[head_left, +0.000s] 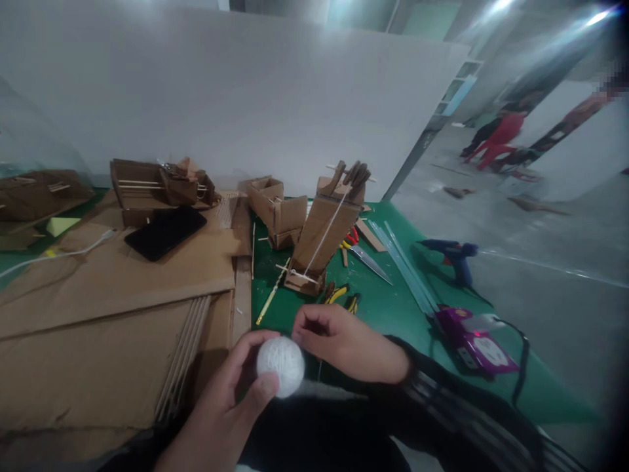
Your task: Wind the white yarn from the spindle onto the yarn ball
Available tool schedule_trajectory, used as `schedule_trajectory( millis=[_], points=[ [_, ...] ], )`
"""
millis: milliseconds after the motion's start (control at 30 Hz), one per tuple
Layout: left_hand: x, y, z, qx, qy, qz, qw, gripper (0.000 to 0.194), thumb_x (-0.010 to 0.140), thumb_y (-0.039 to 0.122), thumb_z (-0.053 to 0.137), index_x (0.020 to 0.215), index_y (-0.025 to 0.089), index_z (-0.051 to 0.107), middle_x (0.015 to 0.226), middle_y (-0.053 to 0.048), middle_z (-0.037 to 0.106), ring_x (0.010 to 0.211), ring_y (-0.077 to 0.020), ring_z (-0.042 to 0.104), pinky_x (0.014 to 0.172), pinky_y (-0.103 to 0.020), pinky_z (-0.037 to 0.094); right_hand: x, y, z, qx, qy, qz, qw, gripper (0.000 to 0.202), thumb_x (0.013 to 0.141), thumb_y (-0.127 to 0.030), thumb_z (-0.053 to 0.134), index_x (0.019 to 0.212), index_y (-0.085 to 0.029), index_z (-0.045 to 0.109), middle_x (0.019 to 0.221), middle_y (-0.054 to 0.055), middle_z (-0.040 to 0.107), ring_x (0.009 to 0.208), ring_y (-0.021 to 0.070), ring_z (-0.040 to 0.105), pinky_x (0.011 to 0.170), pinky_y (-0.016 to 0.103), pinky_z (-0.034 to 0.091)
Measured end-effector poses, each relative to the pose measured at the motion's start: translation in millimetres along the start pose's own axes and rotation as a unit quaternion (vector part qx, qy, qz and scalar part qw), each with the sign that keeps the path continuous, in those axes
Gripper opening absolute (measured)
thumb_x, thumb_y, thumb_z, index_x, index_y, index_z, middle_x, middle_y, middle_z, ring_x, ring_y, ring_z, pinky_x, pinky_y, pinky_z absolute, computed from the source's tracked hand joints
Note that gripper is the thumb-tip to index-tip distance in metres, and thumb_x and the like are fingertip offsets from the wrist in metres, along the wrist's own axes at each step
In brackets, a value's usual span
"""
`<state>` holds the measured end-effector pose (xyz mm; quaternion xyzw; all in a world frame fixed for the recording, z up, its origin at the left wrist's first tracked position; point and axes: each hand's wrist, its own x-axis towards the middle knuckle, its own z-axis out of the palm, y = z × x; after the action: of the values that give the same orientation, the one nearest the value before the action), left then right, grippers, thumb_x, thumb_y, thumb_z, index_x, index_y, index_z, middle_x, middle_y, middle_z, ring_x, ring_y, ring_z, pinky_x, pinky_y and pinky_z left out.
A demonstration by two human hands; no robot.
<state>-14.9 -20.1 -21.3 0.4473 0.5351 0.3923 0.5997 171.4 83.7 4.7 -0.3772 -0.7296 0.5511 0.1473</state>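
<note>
A ball of white string (pixel 281 367) rests in my left hand (pixel 240 380), its thumb and fingers wrapped round the side. Close by on the right, my right hand (pixel 339 341) has its thumb and forefinger pinched together next to the ball. What sits in that pinch is too small to make out. Beyond my hands a cardboard model (pixel 322 233) leans on the green table, with a white string running down its front and a stick through its base. Pliers with yellow-and-black handles (pixel 339 294) lie just past my right hand.
Scissors (pixel 371 261), clear glue sticks (pixel 403 265), a blue glue gun (pixel 455 255) and a purple power strip (pixel 474 341) lie on the right. Cardboard sheets (pixel 118 354), a black phone (pixel 166 233) and cardboard boxes (pixel 142 187) fill the left. A white partition (pixel 236 98) stands behind.
</note>
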Motion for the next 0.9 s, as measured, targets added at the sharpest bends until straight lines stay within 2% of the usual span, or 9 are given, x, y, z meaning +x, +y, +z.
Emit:
schedule_trajectory(
  millis=[200, 300, 467, 600, 733, 867, 900],
  points=[
    [4, 0, 2.4, 0.036, -0.001, 0.014, 0.999, 0.041, 0.088, 0.044, 0.059, 0.123, 0.024, 0.049, 0.119, -0.008, 0.066, 0.114, -0.0262, 0.058, 0.094, -0.032, 0.044, -2, -13, 2, 0.058, 0.028, 0.032, 0.997, 0.024, 0.087, -0.032, 0.061, 0.072, -0.016, 0.054, 0.058, -0.006, 0.042, 0.053, 0.0077, 0.036, 0.047, 0.018, 0.028],
    [6, -1, 3.0, 0.038, 0.009, 0.023, 0.999, 0.036, 0.090, 0.041, 0.057, 0.119, 0.023, 0.050, 0.115, -0.008, 0.067, 0.108, -0.0251, 0.060, 0.091, -0.033, 0.045, -12, -21, 9, 0.073, 0.056, 0.014, 0.996, 0.022, 0.089, -0.031, 0.057, 0.074, -0.016, 0.055, 0.061, -0.005, 0.047, 0.055, 0.0085, 0.040, 0.049, 0.019, 0.032],
    [11, 0, 4.1, 0.008, 0.084, 0.063, 0.994, 0.035, 0.091, 0.045, 0.055, 0.116, 0.022, 0.051, 0.113, -0.008, 0.067, 0.105, -0.0230, 0.061, 0.089, -0.030, 0.047, -34, -28, 38, -0.014, 0.148, -0.069, 0.986, 0.017, 0.090, -0.024, 0.054, 0.076, -0.016, 0.061, 0.068, -0.001, 0.059, 0.061, 0.0114, 0.049, 0.056, 0.021, 0.037],
    [13, -1, 7.3, -0.066, 0.111, 0.066, 0.989, 0.039, 0.089, 0.047, 0.058, 0.117, 0.021, 0.053, 0.111, -0.008, 0.068, 0.094, -0.0216, 0.065, 0.082, -0.030, 0.050, -37, -21, 63, -0.012, 0.169, -0.096, 0.981, 0.020, 0.089, -0.022, 0.054, 0.072, -0.016, 0.063, 0.065, 0.000, 0.059, 0.059, 0.0117, 0.049, 0.056, 0.022, 0.036],
    [13, -7, 8.8, -0.178, 0.101, 0.088, 0.975, 0.042, 0.086, 0.053, 0.061, 0.114, 0.021, 0.055, 0.108, -0.008, 0.070, 0.094, -0.0223, 0.065, 0.079, -0.029, 0.049, -27, -6, 66, 0.050, 0.131, -0.074, 0.987, 0.024, 0.090, -0.027, 0.054, 0.072, -0.015, 0.064, 0.064, -0.001, 0.053, 0.060, 0.0115, 0.045, 0.057, 0.022, 0.036],
    [9, -6, 7.5, -0.196, 0.075, 0.090, 0.974, 0.044, 0.085, 0.054, 0.062, 0.113, 0.020, 0.057, 0.104, -0.008, 0.071, 0.088, -0.0208, 0.064, 0.077, -0.028, 0.047, -9, 12, 43, 0.094, 0.024, -0.037, 0.995, 0.025, 0.088, -0.032, 0.058, 0.073, -0.012, 0.062, 0.066, -0.002, 0.049, 0.061, 0.0109, 0.041, 0.058, 0.022, 0.036],
    [7, -4, 7.1, -0.188, 0.068, 0.078, 0.977, 0.045, 0.085, 0.054, 0.062, 0.113, 0.021, 0.057, 0.103, -0.007, 0.071, 0.086, -0.0206, 0.064, 0.076, -0.027, 0.047, -4, 15, 34, 0.093, 0.016, -0.032, 0.995, 0.026, 0.087, -0.035, 0.059, 0.074, -0.012, 0.062, 0.067, -0.001, 0.051, 0.061, 0.0110, 0.042, 0.058, 0.022, 0.037]
  ],
)
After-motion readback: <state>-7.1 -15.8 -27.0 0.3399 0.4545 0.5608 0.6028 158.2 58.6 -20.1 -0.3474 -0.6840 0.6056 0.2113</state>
